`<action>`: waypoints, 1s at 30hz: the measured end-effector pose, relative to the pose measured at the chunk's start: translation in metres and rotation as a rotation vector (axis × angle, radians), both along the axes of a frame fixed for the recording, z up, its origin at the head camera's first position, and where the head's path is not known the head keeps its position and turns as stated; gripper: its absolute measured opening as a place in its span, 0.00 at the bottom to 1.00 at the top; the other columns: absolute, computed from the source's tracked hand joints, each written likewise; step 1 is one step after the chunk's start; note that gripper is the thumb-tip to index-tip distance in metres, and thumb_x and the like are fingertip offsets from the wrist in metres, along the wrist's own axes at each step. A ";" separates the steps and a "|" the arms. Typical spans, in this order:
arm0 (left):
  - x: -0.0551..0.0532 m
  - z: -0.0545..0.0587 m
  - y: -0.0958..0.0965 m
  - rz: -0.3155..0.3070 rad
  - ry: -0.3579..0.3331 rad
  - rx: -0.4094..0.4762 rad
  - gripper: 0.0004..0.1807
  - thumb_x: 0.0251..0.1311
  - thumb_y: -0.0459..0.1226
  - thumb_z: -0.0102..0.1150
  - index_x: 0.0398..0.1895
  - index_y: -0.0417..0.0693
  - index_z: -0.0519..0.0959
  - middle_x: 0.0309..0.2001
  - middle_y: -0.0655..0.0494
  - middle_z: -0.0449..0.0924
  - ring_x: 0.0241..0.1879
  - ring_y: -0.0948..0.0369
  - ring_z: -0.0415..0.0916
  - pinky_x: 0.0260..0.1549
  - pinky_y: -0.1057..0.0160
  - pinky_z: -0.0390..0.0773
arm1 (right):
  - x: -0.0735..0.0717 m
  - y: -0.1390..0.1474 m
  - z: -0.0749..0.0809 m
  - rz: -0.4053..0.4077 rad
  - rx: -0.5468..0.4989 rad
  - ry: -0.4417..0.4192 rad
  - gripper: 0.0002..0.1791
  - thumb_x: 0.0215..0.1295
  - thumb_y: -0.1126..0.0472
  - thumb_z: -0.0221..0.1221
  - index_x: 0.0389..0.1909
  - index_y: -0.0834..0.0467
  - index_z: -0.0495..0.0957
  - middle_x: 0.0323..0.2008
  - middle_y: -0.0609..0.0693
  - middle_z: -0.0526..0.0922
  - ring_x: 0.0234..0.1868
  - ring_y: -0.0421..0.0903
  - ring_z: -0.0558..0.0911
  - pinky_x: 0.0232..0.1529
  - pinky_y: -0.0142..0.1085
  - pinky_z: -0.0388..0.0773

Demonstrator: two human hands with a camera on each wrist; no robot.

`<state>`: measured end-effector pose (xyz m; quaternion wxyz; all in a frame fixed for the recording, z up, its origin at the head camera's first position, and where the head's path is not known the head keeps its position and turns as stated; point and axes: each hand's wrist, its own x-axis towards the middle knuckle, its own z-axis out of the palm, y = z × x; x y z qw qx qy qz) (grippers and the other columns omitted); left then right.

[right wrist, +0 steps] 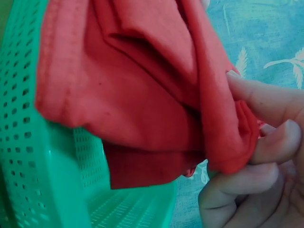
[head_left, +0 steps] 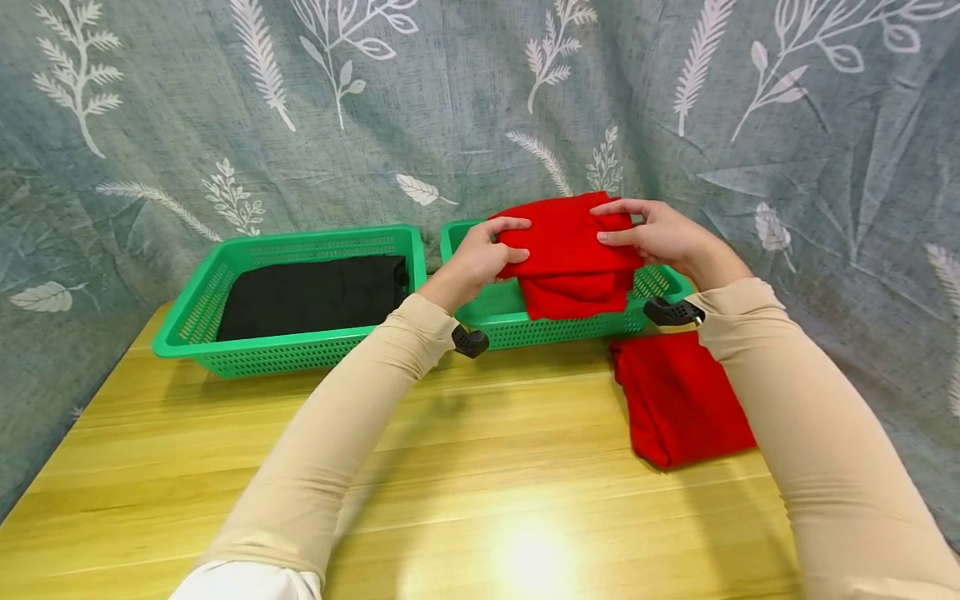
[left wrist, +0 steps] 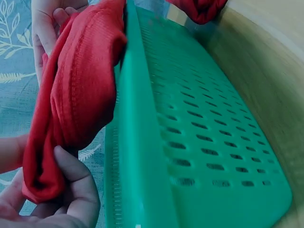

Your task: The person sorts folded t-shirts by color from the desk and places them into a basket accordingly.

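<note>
A folded red garment (head_left: 566, 237) is held up over the right green basket (head_left: 525, 329), its lower folds hanging across the front rim. My left hand (head_left: 480, 254) grips its left edge, and the left wrist view shows the thumb (left wrist: 76, 166) pressed on the cloth. On the other side my right hand (head_left: 667, 237) pinches the right edge; in the right wrist view its fingers (right wrist: 242, 183) curl about the folded corner. A stitched hem shows along the cloth in both wrist views. Most of the basket's inside is hidden behind the cloth.
Left of it stands another green basket (head_left: 285, 342) with folded black cloth (head_left: 315, 296) inside. A second folded red cloth (head_left: 682, 400) lies on the wooden table (head_left: 465, 467), under my right forearm. Behind hangs a grey-blue leaf-patterned curtain (head_left: 450, 100).
</note>
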<state>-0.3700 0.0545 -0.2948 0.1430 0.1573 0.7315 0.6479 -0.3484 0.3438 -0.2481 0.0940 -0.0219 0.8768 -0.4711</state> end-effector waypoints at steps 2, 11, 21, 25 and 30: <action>-0.001 0.000 0.002 0.005 0.004 -0.002 0.27 0.76 0.32 0.61 0.75 0.58 0.76 0.48 0.60 0.74 0.20 0.61 0.58 0.40 0.56 0.74 | -0.002 0.000 0.000 -0.006 0.008 0.011 0.34 0.76 0.49 0.65 0.79 0.43 0.68 0.14 0.38 0.59 0.16 0.41 0.58 0.23 0.32 0.63; -0.006 0.004 0.008 0.063 0.044 -0.008 0.26 0.75 0.30 0.60 0.74 0.54 0.76 0.44 0.55 0.75 0.23 0.61 0.61 0.32 0.62 0.69 | -0.012 -0.002 -0.002 -0.028 0.021 0.069 0.33 0.77 0.50 0.65 0.79 0.45 0.69 0.16 0.37 0.63 0.16 0.40 0.58 0.22 0.31 0.63; -0.009 -0.002 0.012 0.086 0.027 -0.076 0.27 0.76 0.30 0.58 0.75 0.53 0.75 0.71 0.48 0.71 0.25 0.61 0.64 0.43 0.59 0.79 | -0.018 -0.004 -0.015 -0.014 0.055 0.100 0.32 0.79 0.54 0.63 0.80 0.49 0.68 0.34 0.41 0.74 0.23 0.41 0.65 0.26 0.31 0.69; -0.010 -0.005 0.013 0.104 0.033 -0.088 0.26 0.76 0.29 0.58 0.74 0.52 0.75 0.73 0.48 0.69 0.36 0.61 0.69 0.41 0.64 0.79 | -0.021 -0.008 -0.022 -0.014 0.072 0.115 0.32 0.80 0.56 0.62 0.81 0.50 0.68 0.49 0.46 0.73 0.25 0.41 0.67 0.28 0.32 0.71; -0.009 -0.009 0.011 0.108 0.047 -0.142 0.26 0.76 0.27 0.56 0.74 0.51 0.75 0.77 0.48 0.67 0.39 0.61 0.68 0.39 0.66 0.76 | -0.025 -0.012 -0.031 -0.005 0.094 0.116 0.32 0.79 0.57 0.62 0.80 0.51 0.68 0.54 0.50 0.72 0.28 0.41 0.70 0.30 0.31 0.73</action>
